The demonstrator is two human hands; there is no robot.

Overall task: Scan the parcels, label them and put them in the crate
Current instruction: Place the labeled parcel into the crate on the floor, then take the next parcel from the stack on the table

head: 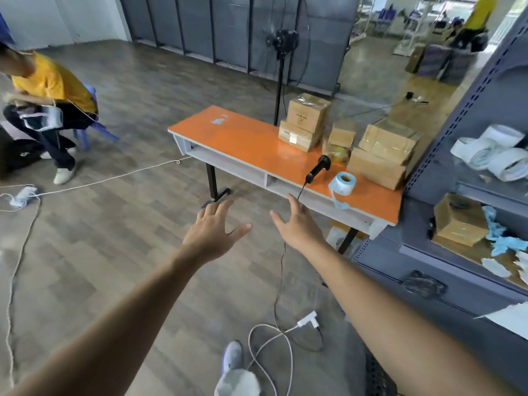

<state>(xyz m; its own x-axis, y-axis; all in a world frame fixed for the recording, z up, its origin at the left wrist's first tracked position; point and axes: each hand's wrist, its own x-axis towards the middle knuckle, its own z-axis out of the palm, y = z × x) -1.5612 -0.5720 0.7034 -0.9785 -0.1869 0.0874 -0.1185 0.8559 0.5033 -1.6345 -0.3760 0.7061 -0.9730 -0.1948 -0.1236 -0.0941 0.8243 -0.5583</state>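
Arms (128, 310) stretch forward over the floor (114, 224). Left hand (214, 227) and right hand (297, 224) are both empty, fingers straight and spread, just short of the near edge of the bench (243, 138). Parcels (383, 152) are stacked at the bench's right end. Scanner (318, 168) lies near them on the bench, with the label roll (341, 182) just beside it on the right, at the near edge.

tabletop (243, 138): bright orange, white edge
parcels (383, 155): brown cardboard
scanner (319, 167): black
label roll (342, 182): pale blue
floor (114, 224): grey-brown wood pattern
shelf (471, 124): grey-blue
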